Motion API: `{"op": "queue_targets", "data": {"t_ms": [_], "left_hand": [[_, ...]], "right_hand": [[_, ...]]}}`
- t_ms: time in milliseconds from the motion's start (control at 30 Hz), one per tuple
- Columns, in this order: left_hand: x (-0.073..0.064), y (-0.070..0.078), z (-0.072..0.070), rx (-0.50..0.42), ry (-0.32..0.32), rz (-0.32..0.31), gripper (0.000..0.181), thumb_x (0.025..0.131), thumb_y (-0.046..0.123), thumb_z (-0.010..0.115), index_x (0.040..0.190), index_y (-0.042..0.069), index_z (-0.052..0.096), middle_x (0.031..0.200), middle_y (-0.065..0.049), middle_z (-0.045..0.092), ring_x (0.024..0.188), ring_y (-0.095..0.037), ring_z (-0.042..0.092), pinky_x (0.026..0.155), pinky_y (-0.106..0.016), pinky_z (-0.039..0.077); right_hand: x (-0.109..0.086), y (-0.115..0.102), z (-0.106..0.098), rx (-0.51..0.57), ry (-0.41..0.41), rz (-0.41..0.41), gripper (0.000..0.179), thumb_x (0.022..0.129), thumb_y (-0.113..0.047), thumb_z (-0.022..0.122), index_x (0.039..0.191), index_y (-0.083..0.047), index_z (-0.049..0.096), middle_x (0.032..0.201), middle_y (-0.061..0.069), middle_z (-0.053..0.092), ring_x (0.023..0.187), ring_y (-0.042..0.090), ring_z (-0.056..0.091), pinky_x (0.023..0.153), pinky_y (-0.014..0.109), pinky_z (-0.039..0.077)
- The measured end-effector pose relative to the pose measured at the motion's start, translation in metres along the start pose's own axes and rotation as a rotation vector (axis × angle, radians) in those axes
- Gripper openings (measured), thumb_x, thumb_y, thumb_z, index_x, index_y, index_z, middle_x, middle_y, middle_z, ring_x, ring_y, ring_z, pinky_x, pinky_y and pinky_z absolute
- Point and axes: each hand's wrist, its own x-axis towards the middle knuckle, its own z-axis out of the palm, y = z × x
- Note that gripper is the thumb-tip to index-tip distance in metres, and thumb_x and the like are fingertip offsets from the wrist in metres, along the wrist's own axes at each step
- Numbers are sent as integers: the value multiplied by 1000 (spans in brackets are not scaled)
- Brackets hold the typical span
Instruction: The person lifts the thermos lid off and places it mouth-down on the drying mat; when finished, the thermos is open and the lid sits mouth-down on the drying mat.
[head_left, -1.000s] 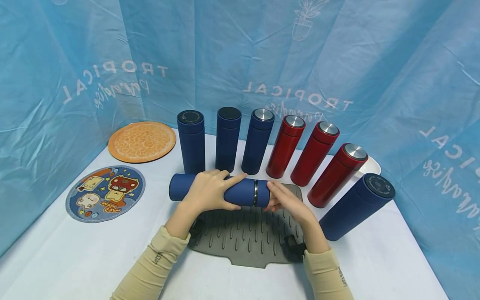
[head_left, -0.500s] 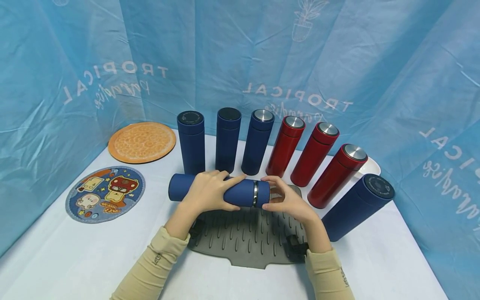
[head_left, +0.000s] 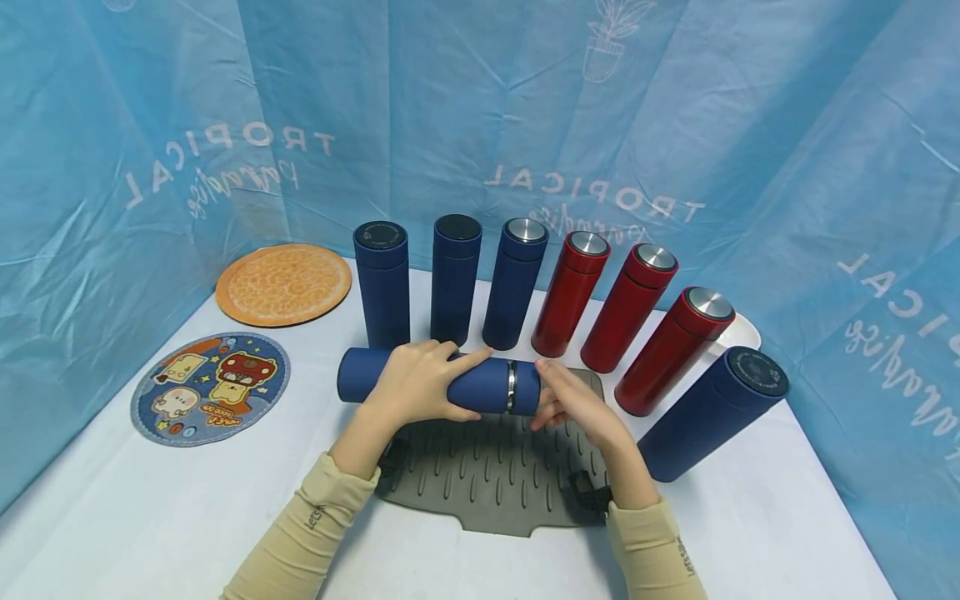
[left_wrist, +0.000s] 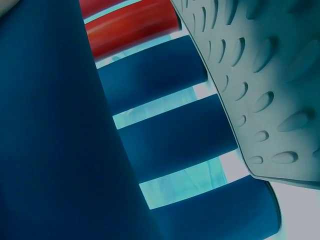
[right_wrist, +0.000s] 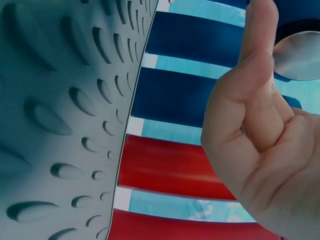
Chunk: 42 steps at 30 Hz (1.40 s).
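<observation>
Over the far part of a ridged grey mat (head_left: 480, 475), held level and just apart from it, cap to the right: a blue bottle (head_left: 480, 385). Gripped mid-body by the curled fingers and thumb of the left hand (head_left: 420, 379); pinched at the cap (head_left: 529, 388) by the bent, partly hidden fingers of the right hand (head_left: 588, 412). Looks stiff and sturdy, probably of moderate weight, perhaps slippery on its smooth matte coat; best held round the middle, and by the cap's side beyond the shiny band (head_left: 512, 388). Spread beneath: a white counter (head_left: 217, 517). Standing near on the far side: three upright blue bottles (head_left: 456, 287), then three red bottles (head_left: 630, 308). At right: another upright blue bottle (head_left: 708, 417). Flat at left: two round mats (head_left: 285, 287). Hung behind: a blue curtain (head_left: 450, 100).
</observation>
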Motion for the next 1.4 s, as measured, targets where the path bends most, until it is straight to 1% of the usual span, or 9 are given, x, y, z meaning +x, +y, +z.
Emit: {"op": "queue_targets", "data": {"t_ms": [200,367,467,600,733,900,1200,1300,1400], "left_hand": [[0,0,-1,4,-7,-7,82,55,66,74,128,31,56,88,-3,64,68,-18,61,56,-31,50],[0,-1,-3,-3,6,-16,84,55,67,73,128,31,55,88,-3,65,68,-18,61,56,-31,50],[1,-2,-5,-5,17,-25,85,55,69,72,129,31,54,90,-3,64,69,-18,61,56,-31,50],[0,-6,-8,-28,35,-43,86,56,69,71,131,31,52,93,-2,64,71,-17,61,55,-32,49],[-4,-13,-11,-71,70,-88,89,56,68,73,132,28,51,98,-2,64,78,-18,62,56,-34,51],[-14,-26,-17,-218,97,-227,93,52,60,79,133,24,50,108,-5,63,91,-24,63,65,-43,53],[-42,-54,-30,-525,42,-599,93,59,41,85,135,12,41,123,-15,56,106,-35,55,84,-54,44],[-51,-58,-30,-584,41,-686,92,63,38,83,136,9,37,125,-18,53,110,-38,52,88,-56,41],[-59,-60,-29,-610,57,-738,91,65,36,82,138,7,34,127,-20,51,113,-40,50,90,-57,40]], "right_hand": [[-2,1,0,11,3,-2,55,94,-41,45,135,-8,33,89,19,64,74,28,67,69,35,51],[-6,2,-9,28,-15,-74,49,91,-34,50,134,-17,34,112,20,54,85,34,61,81,48,49],[-10,1,-16,46,-1,-118,46,91,-31,50,133,-18,35,112,20,52,83,29,59,83,51,48],[-14,1,-25,52,45,-156,46,92,-29,48,133,-15,34,101,15,54,78,25,58,79,41,51],[-16,3,-31,75,55,-188,46,93,-25,47,133,-9,32,99,12,51,77,20,57,75,33,53],[-16,3,-33,90,56,-185,45,93,-25,47,133,-11,32,105,13,50,78,21,57,76,35,52],[-14,1,-32,71,53,-151,49,92,-29,49,135,-13,32,102,14,52,79,25,56,80,41,51],[-14,2,-32,67,57,-140,49,92,-29,50,134,-12,32,99,12,53,76,21,56,80,42,51],[-13,3,-31,59,59,-136,48,92,-29,50,134,-12,32,95,11,54,74,20,56,78,38,52]]}}
